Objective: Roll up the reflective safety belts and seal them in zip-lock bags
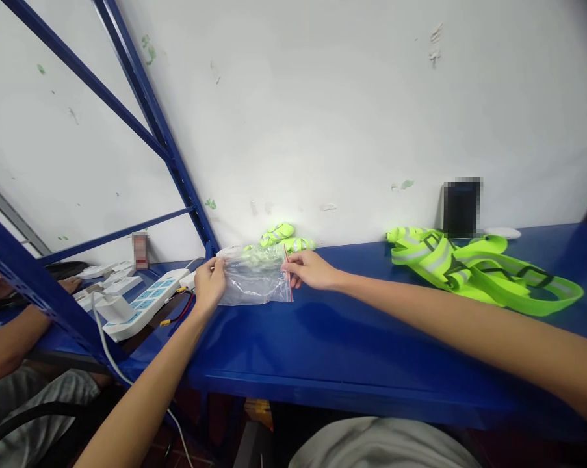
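Note:
A clear zip-lock bag (254,286) with a red strip along its right edge is stretched between my two hands, just above the blue table. My left hand (210,283) pinches the bag's left end. On the other side, my right hand (310,268) grips it at the red-striped edge, thumb and fingers closed. The bag looks flat, and rolled yellow-green reflective straps (277,233) lie behind it, partly seen through the plastic. Farther right lies a loose tangle of the same reflective straps (439,263), with black buckles, out of reach of both hands.
A blue rack post (176,162) rises left of the blue table (322,344). Beyond it are a white power strip (147,305) with a plugged-in adapter, cables, and another person's arm (15,338). A dark, blurred-out object (461,209) leans on the wall at right.

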A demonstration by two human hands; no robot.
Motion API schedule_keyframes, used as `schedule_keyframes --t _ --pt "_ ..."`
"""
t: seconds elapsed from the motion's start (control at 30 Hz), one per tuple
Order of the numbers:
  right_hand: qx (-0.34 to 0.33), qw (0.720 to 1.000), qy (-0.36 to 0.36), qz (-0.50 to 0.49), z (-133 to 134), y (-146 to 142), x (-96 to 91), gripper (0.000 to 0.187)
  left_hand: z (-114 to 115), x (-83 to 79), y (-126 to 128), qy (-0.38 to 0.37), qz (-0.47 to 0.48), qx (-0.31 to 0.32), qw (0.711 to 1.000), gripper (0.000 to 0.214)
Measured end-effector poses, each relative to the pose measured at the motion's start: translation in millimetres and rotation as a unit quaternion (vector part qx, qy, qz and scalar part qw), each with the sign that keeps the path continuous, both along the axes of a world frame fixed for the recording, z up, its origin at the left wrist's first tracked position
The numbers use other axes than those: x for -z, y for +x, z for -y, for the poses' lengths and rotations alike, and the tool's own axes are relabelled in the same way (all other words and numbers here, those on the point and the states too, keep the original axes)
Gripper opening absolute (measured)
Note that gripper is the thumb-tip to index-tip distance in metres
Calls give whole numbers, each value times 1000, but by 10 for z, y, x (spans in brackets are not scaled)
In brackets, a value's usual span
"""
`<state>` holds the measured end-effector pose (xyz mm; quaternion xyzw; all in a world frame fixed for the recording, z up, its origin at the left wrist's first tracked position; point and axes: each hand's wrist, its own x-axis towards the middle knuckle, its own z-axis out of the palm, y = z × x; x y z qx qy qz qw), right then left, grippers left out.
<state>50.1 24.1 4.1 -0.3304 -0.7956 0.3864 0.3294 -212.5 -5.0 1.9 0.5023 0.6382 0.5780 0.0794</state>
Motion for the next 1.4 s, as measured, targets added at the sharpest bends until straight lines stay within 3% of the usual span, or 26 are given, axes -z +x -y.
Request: schedule_keyframes --t 0.1,0.23,0.37,0.5,0.63,0.73,0.83,0.97,1.17,1.3,1.4 --pt "60 997 55 2 54 -119 42 22 -18 42 -82 18 -145 -21 989 46" --pt "150 986 72 21 44 -331 139 29 -44 44 -140 -43 -149 -22 988 53" --pt "191 978 62 52 35 -533 212 30 -30 3 -216 -28 -141 -91 985 42" --pt "188 978 58 72 108 -603 218 44 -2 -4 -381 -50 -199 -113 972 30" --pt "142 975 120 120 165 -599 227 64 -17 15 -547 -150 -331 -93 927 32" --pt "91 962 175 189 125 -612 260 56 -41 -23 -592 -226 -399 -87 884 38" --pt "76 953 187 227 27 -625 313 44 -50 -102 -585 -258 -433 -87 859 48" --pt "75 945 186 259 -88 -586 380 37 -33 -145 -590 -249 -420 -116 865 60" --pt "30 931 223 286 -62 -536 387 35 -32 -18 -597 -262 -376 -95 883 62" --pt "4 923 239 303 -15 -543 330 32 -56 42 -563 -211 -354 -96 906 63" --pt "-8 918 245 311 -3 -544 297 32 -37 53 -552 -148 -384 -79 908 51"
